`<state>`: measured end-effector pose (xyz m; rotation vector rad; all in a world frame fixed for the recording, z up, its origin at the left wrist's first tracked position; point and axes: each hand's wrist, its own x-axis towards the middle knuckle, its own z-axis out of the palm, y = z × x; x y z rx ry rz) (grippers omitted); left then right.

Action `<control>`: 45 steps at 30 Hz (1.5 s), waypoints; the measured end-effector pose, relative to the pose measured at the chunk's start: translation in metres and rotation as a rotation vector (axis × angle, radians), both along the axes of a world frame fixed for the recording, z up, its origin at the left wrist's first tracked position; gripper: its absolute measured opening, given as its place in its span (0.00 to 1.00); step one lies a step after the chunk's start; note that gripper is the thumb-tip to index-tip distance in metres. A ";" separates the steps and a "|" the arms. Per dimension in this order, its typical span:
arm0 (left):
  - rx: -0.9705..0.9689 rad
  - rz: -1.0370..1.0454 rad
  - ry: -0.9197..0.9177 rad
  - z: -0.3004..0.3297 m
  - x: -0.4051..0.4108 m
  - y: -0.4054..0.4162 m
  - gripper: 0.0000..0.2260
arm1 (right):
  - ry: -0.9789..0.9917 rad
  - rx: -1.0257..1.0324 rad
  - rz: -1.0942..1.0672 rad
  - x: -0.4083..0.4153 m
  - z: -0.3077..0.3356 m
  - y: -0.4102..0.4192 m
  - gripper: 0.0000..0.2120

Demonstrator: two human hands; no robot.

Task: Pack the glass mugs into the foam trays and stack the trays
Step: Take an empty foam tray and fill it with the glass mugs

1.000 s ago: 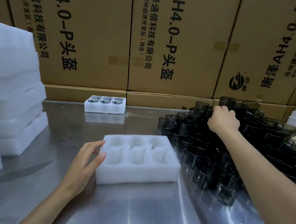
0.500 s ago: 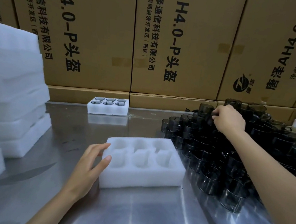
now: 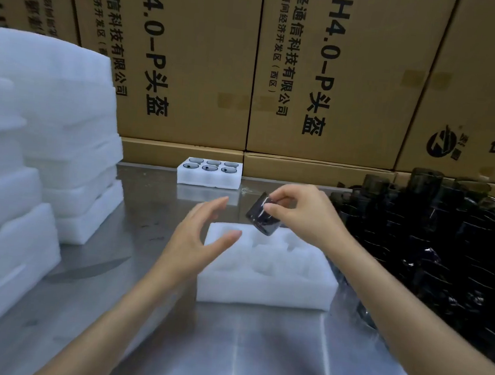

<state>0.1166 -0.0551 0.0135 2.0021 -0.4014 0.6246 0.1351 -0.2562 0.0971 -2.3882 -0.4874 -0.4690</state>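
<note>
Since the earlier frames the right hand (image 3: 303, 220) has left the heap of dark glass mugs (image 3: 445, 251) and come across over the empty foam tray (image 3: 265, 267), now carrying one mug (image 3: 263, 217); the left hand (image 3: 195, 242) has lifted off the tray's left edge and risen toward it. The right hand's fingers (image 3: 284, 195) and thumb are curled and pinch the mug at its upper part; the mug hangs tilted in the air above the back row of the tray's pockets, touching no foam; which pocket it is over cannot be told. The left hand is spread, fingers straight and loosely apart, thumb out, holding nothing; it hovers just left of the mug, above the tray's left end, a gap between its fingertips and the glass. The empty tray lies flat on the steel bench (image 3: 224, 351), its pockets all bare; the heap of mugs sits just beside its right end, piled several layers high. At the back of the bench, well apart from the hands, stands a filled tray (image 3: 209, 177) with six mugs seated in two rows of three. On the left rise stacks of spare foam trays (image 3: 48, 138); behind everything stands a wall of printed cardboard boxes (image 3: 326, 74).
</note>
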 end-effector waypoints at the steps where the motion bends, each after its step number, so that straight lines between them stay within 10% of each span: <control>1: 0.062 -0.026 0.032 0.009 0.005 -0.001 0.30 | 0.023 -0.013 0.016 0.001 -0.002 0.010 0.06; 9: -0.008 -0.231 0.283 0.043 0.034 0.011 0.19 | 0.097 0.037 0.079 0.022 -0.010 0.051 0.10; 16: -0.379 -0.322 0.479 0.031 0.030 0.021 0.19 | 0.667 0.278 0.234 0.030 -0.002 0.043 0.24; 28: -0.266 -0.205 0.194 0.016 0.019 0.008 0.17 | 0.415 0.280 -0.034 0.035 -0.019 0.059 0.26; 38: -0.421 -0.390 0.364 0.024 0.036 0.022 0.18 | 0.720 0.485 0.175 0.031 -0.011 0.049 0.14; 45: -0.091 -0.193 0.310 0.022 0.046 0.037 0.13 | 0.442 0.498 0.027 0.039 -0.046 0.066 0.18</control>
